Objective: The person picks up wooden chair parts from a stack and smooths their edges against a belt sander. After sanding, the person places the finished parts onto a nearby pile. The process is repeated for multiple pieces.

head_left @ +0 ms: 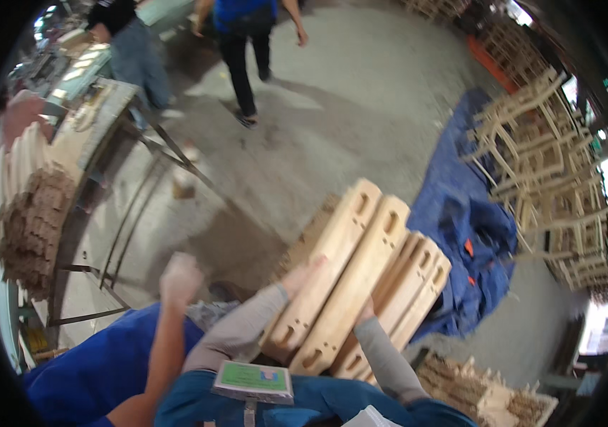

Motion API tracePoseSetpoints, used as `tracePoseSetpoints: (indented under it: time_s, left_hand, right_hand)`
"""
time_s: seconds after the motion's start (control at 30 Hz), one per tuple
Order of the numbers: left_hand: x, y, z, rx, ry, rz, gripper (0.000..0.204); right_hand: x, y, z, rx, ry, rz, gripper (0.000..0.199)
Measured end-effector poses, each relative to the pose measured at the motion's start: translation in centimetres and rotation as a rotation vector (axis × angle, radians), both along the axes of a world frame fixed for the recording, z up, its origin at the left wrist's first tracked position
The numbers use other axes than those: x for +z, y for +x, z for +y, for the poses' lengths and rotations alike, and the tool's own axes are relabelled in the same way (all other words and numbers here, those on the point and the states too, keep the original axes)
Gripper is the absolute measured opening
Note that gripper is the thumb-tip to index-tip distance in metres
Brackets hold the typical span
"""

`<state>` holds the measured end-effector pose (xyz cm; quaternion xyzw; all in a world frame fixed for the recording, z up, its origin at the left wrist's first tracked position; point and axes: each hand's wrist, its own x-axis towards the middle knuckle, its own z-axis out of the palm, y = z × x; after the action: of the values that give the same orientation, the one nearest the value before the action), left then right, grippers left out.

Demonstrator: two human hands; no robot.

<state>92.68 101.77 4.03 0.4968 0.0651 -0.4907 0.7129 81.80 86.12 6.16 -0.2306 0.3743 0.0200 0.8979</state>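
Workshop concrete floor (361, 107), blue tarp (460, 213) at 3 o'clock. Both hands carrying stack of pale slotted wooden planks (354, 277), centre frame. Left hand (300, 274) wrapping plank edge; right hand (366, 312) pressing underneath, fingers hidden, grip unclear. Keep stack level, hug tight.

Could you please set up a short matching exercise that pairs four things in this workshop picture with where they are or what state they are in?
Things:
1. wooden slats
2. blue tarpaulin
3. wooden frames
4. green card

Places or states:
A. stacked high at the right
B. carried by the left hand and right hand
C. at the bottom edge, near the chest
D. spread on the concrete floor

Pairs: 1-B, 2-D, 3-A, 4-C.
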Motion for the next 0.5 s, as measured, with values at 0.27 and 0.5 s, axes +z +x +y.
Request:
tracePoseSetpoints:
  time_s: [0.27, 0.5]
  left_hand:
    - [2.6, -0.3, 0.4, -0.013, 0.035, -0.029, 0.075]
    - [5.2, -2.7, 1.5, -0.038, 0.166, -0.058, 0.065]
  right_hand:
    - [-0.1, -0.5, 0.8, -0.005, -0.027, -0.065, 0.051]
    - [0.9, -3.7, 2.6, 0.046, -0.085, 0.137, 0.051]
